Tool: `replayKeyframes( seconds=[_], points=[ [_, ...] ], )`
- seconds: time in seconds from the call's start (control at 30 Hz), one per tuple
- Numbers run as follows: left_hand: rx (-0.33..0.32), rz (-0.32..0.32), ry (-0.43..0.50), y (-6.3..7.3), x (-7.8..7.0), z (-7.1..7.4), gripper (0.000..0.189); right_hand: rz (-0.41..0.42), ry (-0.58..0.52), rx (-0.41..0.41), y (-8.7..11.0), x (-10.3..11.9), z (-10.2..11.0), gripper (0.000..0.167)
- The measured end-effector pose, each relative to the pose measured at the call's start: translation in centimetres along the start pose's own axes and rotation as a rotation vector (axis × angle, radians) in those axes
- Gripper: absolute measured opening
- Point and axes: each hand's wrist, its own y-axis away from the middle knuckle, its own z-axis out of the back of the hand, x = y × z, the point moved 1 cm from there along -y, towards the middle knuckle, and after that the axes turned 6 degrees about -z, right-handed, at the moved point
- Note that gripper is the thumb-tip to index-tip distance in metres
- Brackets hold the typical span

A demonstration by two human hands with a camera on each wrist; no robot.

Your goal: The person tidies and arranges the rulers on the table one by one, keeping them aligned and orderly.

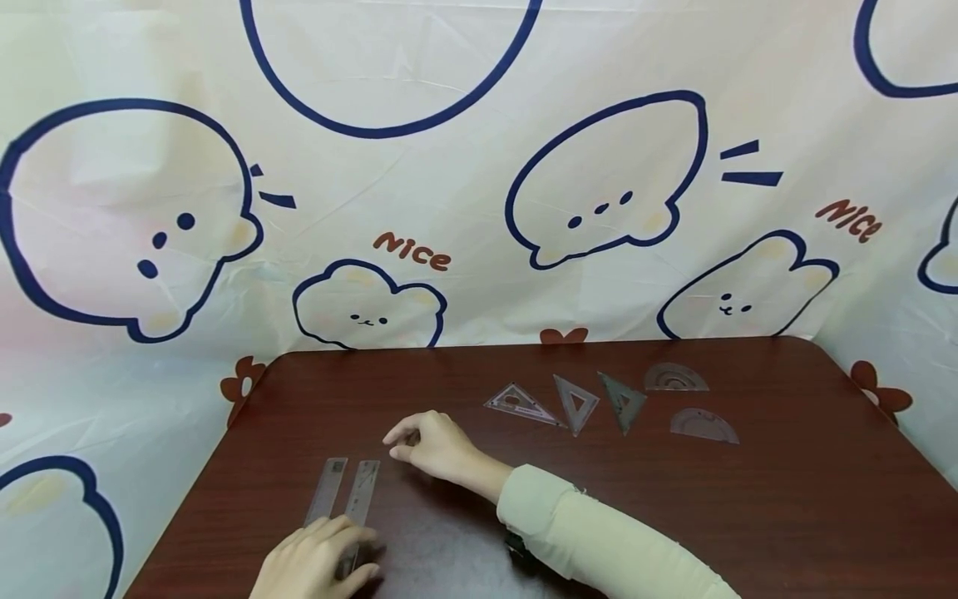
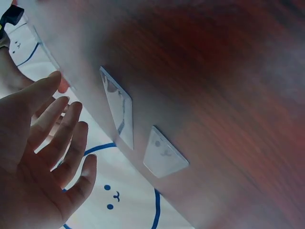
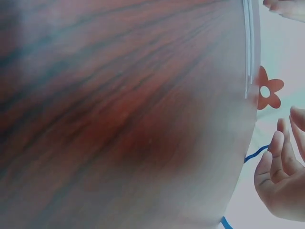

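Two clear straight rulers, a left one [image 1: 327,489] and a right one [image 1: 362,492], lie side by side at the table's left. My left hand [image 1: 318,561] hovers over their near ends and hides them in the head view. In the left wrist view, that hand's [image 2: 52,157] fingers are loosely bent with nothing held, apart from the rulers [image 2: 121,112]. My right hand [image 1: 434,447] is just right of the rulers' far ends, above the table. Its fingers [image 3: 277,155] are loosely curved in the right wrist view and hold nothing.
Toward the back of the brown table [image 1: 599,516] lie three set squares, one white-marked [image 1: 550,413], one clear [image 1: 587,408], one greenish [image 1: 624,408]. Right of them are two clear protractors [image 1: 677,381], one nearer than the other. A patterned cloth [image 1: 464,191] hangs behind.
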Motion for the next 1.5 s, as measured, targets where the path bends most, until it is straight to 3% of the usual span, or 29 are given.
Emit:
replayKeyframes(
  seconds=[0.3, 0.6, 0.9, 1.2, 1.5],
  points=[
    [-0.001, 0.006, 0.038, -1.7, -0.9, 0.4, 0.022, 0.025, 0.044, 0.008, 1.3, -0.8, 1.9, 0.014],
    [-0.103, -0.033, -0.004, -3.9, -1.2, 0.9, 0.026, 0.022, 0.041, -0.078, 2.7, -1.9, 3.7, 0.013],
    [-0.126, -0.069, 0.061, -5.3, -1.7, 0.4, 0.025, 0.027, 0.056, -0.111, 4.4, -3.0, 5.1, 0.012],
    [-0.160, -0.058, 0.084, -7.4, -2.6, 0.3, 0.025, 0.010, 0.070, -0.140, 5.6, -4.4, 7.1, 0.013],
    [-0.137, -0.067, 0.108, -9.3, -3.6, 0.3, 0.025, -0.007, 0.098, -0.186, 6.7, -6.2, 9.2, 0.014]
  ],
)
